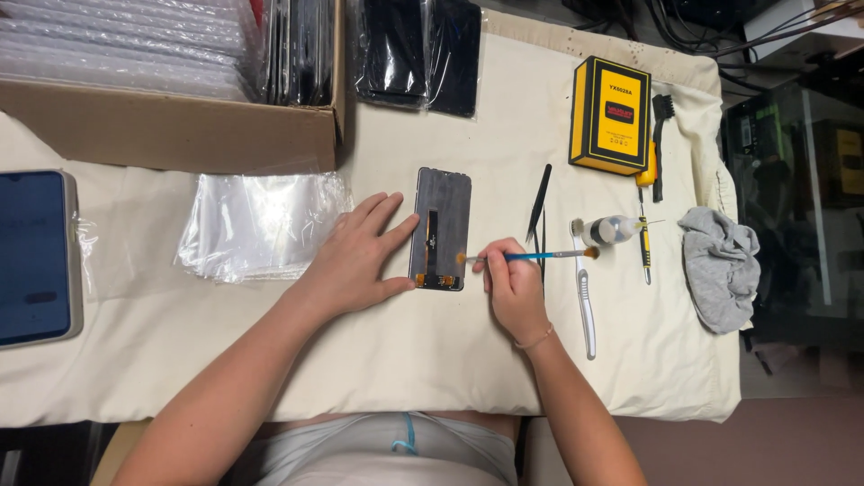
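The phone screen panel [441,229] lies face down on the cloth-covered worktop [432,351], pinned at its left edge by the flat, spread fingers [387,216] of the left hand [355,261]. The right hand [513,283] pinches a small blue brush [531,256], its tip at the panel's right edge, so I'd judge this a brushing or cleaning step; the next stroke wants a light touch near the flex connector [435,281].

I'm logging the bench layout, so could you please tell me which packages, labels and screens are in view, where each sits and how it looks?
Phone screen panel: centre, face down, dark rectangle with orange flex cable, steadied by the left hand.
Yellow box: upper right, upright rectangle, black label.
Cardboard box: upper left, brown, holding bagged panels.
Clear bags: flat stack below it.
Blue-screened device: left edge.
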